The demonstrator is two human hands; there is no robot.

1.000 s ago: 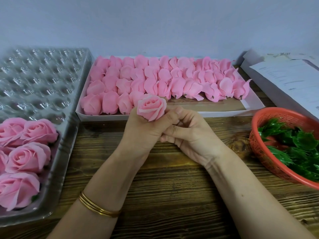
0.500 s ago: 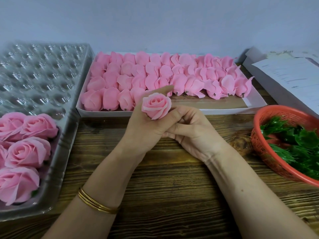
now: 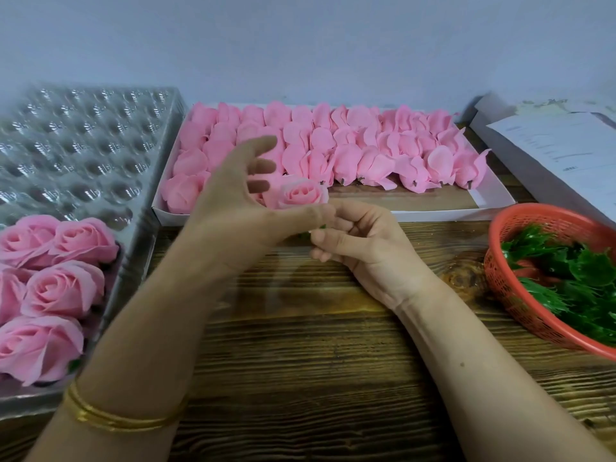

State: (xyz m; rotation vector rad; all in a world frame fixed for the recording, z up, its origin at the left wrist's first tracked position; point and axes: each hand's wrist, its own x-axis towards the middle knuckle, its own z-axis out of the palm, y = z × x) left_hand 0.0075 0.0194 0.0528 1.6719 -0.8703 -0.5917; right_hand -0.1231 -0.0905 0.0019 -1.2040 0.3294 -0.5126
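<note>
Above the desk (image 3: 300, 345), in front of the white box (image 3: 433, 215), a pink rose (image 3: 301, 195) is pinched at its base by the right grip (image 3: 360, 241); the left grip (image 3: 233, 208) spreads open beside it.

Left hand (image 3: 240, 201) is up, fingers spread and pointing toward 2 o'clock, thumb stretched flat toward 3 o'clock. Right hand (image 3: 363, 238) sits right at its 3 o'clock, fingers curled, tips pinching under the pink rose (image 3: 301, 193). Forearms come in from 7 and 5 o'clock.
</note>
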